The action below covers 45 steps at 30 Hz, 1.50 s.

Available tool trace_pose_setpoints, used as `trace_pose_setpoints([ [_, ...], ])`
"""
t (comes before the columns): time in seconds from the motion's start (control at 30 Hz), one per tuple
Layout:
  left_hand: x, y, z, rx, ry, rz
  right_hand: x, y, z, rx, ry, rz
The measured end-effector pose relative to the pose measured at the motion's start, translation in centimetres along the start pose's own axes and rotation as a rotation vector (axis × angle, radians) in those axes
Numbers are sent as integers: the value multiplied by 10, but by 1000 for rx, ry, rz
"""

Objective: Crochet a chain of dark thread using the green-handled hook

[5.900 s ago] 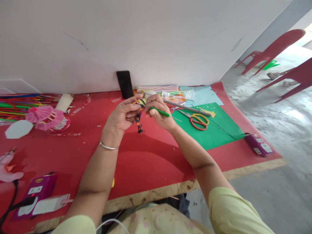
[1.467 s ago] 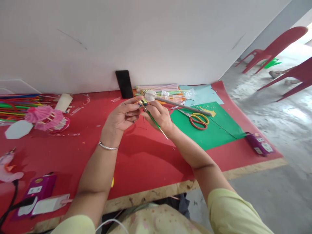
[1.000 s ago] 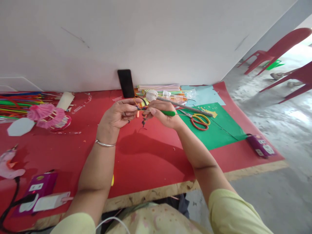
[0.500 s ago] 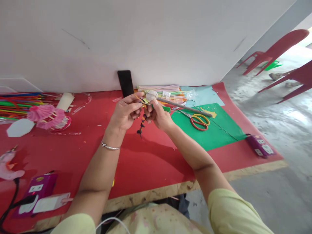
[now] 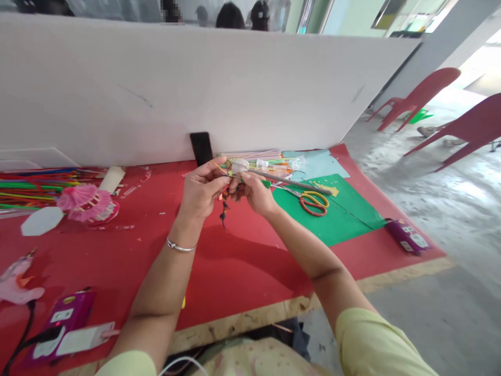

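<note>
Above the red tabletop [image 5: 235, 271], my two hands meet close together. My left hand [image 5: 199, 190] pinches a dark and orange yarn piece [image 5: 223, 206], whose knotted tail dangles below the fingers. An orange strand [image 5: 218, 166] runs up to the left index finger. Closed around a crochet hook [image 5: 266, 184] with a green handle is my right hand [image 5: 256, 194]; the hook's tip is lost among the fingers. Just behind the hands is a round whitish thing [image 5: 240, 165], too unclear to name.
Scissors [image 5: 313, 202] and a grey rod [image 5: 291, 181] lie on green paper [image 5: 348, 219] at the right. A phone [image 5: 201, 148] leans on the white partition [image 5: 156, 78]. Leftward are a pink ruffled craft [image 5: 86, 203], a glue gun [image 5: 18, 279] and a purple power strip [image 5: 64, 318].
The camera view has tilted up, so the partition's top edge and heads beyond it now show. Both hands keep their grip on the yarn and hook, with slight finger movement.
</note>
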<state>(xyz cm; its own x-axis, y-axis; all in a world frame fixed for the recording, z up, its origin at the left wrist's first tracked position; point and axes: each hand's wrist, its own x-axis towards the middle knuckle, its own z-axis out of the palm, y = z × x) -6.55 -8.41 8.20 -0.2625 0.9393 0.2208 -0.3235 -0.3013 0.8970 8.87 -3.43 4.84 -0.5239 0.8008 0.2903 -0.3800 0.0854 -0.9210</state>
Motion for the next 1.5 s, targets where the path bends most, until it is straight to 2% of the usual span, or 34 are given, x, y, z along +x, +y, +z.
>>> trace_pose_setpoints([
  [0.17,-5,-5,20,82,143,229,-15,-11,29,-180,208,-201],
  [0.23,-5,-1,27,-41,141,184,-17,-11,37,-223,286,-314],
  [0.3,-5,9,29,-139,59,42,-17,-11,38,-278,302,-410],
  [0.37,-4,22,26,-184,-46,-104,-17,-13,34,-353,257,-441],
  [0.43,-4,35,19,-204,-140,-216,-18,-17,27,-420,161,-431],
  [0.53,-7,50,8,-185,-233,-316,-21,-29,15,-475,-16,-454],
  [0.73,-14,60,2,-112,-172,-260,-24,-55,-2,-619,-233,-584],
  [0.97,-14,60,5,-94,-207,-286,-33,-76,-19,-882,-314,-718],
  [1.13,-11,56,3,-49,-228,-288,-37,-83,-27,-1050,-313,-749],
  [1.33,-4,52,0,5,-286,-325,-40,-98,-31,-1078,-421,-787],
  [1.5,1,48,-1,4,-346,-367,-43,-107,-29,-983,-482,-663],
])
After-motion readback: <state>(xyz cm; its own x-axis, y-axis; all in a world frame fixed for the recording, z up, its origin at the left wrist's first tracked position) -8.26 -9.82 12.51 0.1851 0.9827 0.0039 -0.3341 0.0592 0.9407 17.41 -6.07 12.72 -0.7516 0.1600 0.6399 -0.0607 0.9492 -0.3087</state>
